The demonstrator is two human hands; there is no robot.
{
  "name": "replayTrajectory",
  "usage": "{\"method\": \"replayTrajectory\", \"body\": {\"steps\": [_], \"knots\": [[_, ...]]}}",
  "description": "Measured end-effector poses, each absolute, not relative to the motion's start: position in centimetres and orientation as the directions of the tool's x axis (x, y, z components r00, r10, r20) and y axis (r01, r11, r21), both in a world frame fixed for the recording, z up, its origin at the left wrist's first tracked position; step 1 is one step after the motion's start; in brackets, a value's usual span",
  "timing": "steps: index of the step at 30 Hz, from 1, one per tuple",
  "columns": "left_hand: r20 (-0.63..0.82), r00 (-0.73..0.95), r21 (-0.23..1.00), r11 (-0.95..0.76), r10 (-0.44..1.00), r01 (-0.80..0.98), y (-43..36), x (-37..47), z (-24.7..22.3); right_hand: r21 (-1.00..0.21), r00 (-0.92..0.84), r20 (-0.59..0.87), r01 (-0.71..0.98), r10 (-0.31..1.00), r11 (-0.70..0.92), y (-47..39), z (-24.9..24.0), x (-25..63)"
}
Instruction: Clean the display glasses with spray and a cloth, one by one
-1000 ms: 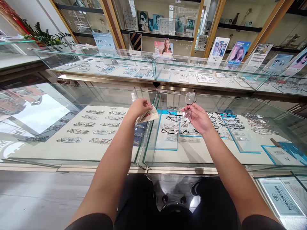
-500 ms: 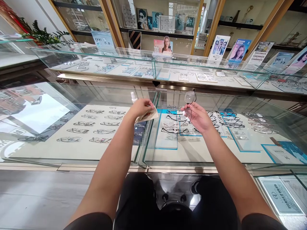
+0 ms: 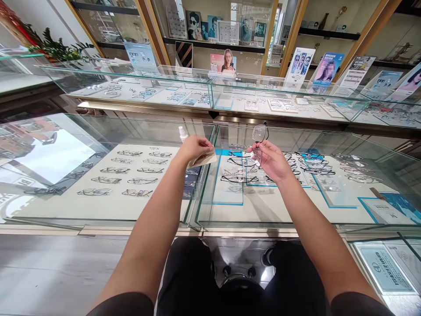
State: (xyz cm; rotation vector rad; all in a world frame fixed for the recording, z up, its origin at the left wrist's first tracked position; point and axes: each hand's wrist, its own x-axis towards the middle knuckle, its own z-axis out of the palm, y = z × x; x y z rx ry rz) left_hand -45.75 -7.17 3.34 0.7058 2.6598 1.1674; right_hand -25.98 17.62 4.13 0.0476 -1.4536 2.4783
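Note:
My left hand [image 3: 194, 150] is closed over a thin beige cloth [image 3: 209, 159], its fingers pinched at the cloth's upper edge. Just behind that hand the white nozzle of a spray bottle [image 3: 182, 132] shows; the rest of it is hidden. In my right hand [image 3: 274, 161] is a pair of eyeglasses [image 3: 259, 133] with thin dark frames, tilted so one lens is above the other. Thumb and fingers grip it around the middle, and the lower lens lies against the fingers. Both hands are over the glass counter [image 3: 226, 215].
Under the counter's glass lie rows of spectacle frames [image 3: 115, 170], with more frames [image 3: 317, 169] on blue-edged panels at right. A second glass case [image 3: 148, 81] runs behind, with upright advert cards [image 3: 300, 66]. Below the front edge are my legs [image 3: 190, 276] and a stool base [image 3: 238, 278].
My left fingers have shifted slightly on the cloth, which now shows less of its printed-looking dark patch. The right hand and eyeglasses stay almost still.

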Motion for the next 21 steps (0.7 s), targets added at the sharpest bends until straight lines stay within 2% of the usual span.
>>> {"method": "replayTrajectory", "body": {"steps": [6,11,18,21], "knots": [[0.081,-0.832,0.698,0.565,0.549,0.440,-6.97,-45.69,2.87,-0.863,-0.964,0.167,-0.244,0.205,-0.443,17.65,4.07,-26.07],[0.129,-0.828,0.645,0.588,0.546,0.488,-6.56,-45.95,2.48,-0.861,-0.965,0.173,-0.246,0.199,-0.445,17.67,4.08,-26.02],[0.125,-0.864,0.760,0.513,0.487,0.399,-6.67,-45.80,2.63,-0.862,-0.965,0.167,-0.242,0.200,-0.446,17.72,4.03,-26.08],[0.142,-0.869,0.772,0.497,0.474,0.397,-6.81,-45.98,2.70,-0.866,-0.965,0.166,-0.241,0.203,-0.438,17.76,3.94,-26.16]]}}
